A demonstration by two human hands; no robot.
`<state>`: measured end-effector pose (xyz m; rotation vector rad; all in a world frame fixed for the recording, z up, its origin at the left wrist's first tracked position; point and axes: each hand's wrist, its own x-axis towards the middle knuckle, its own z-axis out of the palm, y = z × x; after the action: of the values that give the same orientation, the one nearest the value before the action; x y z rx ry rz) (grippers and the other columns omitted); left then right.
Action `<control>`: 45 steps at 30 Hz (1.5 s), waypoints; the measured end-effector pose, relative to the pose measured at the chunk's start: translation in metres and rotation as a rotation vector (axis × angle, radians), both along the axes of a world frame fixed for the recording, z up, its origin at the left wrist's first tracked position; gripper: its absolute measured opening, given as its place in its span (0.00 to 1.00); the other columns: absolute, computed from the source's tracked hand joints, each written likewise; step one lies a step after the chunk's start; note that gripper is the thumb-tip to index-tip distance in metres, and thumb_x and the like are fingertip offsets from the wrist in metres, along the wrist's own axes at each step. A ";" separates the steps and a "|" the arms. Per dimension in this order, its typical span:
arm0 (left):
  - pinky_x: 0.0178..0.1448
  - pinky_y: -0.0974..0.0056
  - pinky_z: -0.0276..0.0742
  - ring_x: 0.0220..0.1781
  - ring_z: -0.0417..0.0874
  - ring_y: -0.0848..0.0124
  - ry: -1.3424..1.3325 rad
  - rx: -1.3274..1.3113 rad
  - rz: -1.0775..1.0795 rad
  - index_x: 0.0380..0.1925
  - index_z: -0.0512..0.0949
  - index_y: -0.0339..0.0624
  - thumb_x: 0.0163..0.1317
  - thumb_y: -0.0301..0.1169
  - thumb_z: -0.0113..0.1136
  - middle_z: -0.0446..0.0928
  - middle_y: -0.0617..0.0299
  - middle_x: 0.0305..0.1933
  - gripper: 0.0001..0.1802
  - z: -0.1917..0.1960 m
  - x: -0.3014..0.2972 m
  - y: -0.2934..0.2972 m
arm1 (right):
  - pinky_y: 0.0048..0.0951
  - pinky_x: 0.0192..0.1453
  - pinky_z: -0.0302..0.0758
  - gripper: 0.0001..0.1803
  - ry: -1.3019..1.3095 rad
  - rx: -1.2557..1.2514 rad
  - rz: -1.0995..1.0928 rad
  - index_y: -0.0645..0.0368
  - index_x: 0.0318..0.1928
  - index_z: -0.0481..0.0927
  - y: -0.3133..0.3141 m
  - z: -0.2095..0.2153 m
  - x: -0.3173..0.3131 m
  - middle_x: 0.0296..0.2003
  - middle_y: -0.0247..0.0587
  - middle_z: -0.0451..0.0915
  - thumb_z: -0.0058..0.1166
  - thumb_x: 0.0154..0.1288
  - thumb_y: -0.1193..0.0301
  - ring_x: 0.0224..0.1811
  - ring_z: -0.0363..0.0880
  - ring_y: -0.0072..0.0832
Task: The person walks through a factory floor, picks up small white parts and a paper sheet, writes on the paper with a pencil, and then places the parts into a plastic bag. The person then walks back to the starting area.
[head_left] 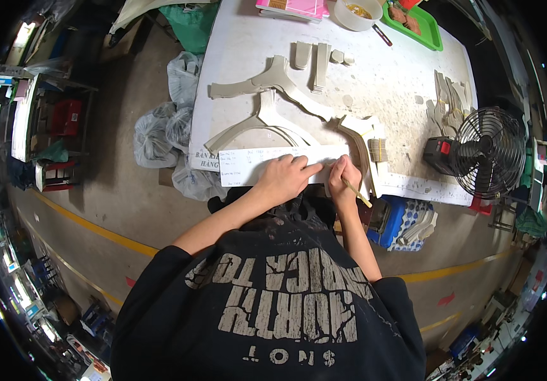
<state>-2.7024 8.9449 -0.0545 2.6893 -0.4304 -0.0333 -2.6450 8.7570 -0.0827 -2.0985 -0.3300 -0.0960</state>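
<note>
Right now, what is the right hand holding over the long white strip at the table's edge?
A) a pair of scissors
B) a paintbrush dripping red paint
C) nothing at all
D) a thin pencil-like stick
D: the right hand grips a thin pencil-like stick with its tip down on the long white strip, while the left hand presses flat on that strip beside it.
</note>
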 end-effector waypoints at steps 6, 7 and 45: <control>0.41 0.56 0.85 0.42 0.85 0.59 0.028 -0.007 0.009 0.62 0.80 0.59 0.64 0.35 0.65 0.81 0.60 0.43 0.24 0.001 0.000 0.000 | 0.38 0.29 0.74 0.22 0.014 0.030 -0.029 0.64 0.28 0.75 0.000 -0.001 0.000 0.20 0.48 0.77 0.43 0.84 0.67 0.21 0.80 0.42; 0.41 0.56 0.85 0.42 0.85 0.59 0.024 -0.016 0.013 0.62 0.80 0.60 0.64 0.35 0.65 0.81 0.61 0.43 0.24 0.001 0.000 -0.001 | 0.40 0.29 0.75 0.21 0.028 0.037 -0.049 0.63 0.28 0.75 -0.001 -0.002 0.000 0.20 0.50 0.77 0.44 0.83 0.68 0.22 0.81 0.45; 0.38 0.61 0.83 0.39 0.83 0.65 -0.051 -0.008 0.006 0.62 0.83 0.63 0.61 0.32 0.66 0.79 0.66 0.39 0.26 -0.002 0.001 0.001 | 0.42 0.30 0.74 0.20 -0.031 0.047 -0.158 0.64 0.28 0.72 0.002 -0.005 -0.001 0.20 0.51 0.76 0.44 0.84 0.69 0.22 0.78 0.47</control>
<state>-2.7012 8.9456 -0.0561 2.6884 -0.4368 0.0389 -2.6462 8.7587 -0.0878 -2.0756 -0.1787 -0.2277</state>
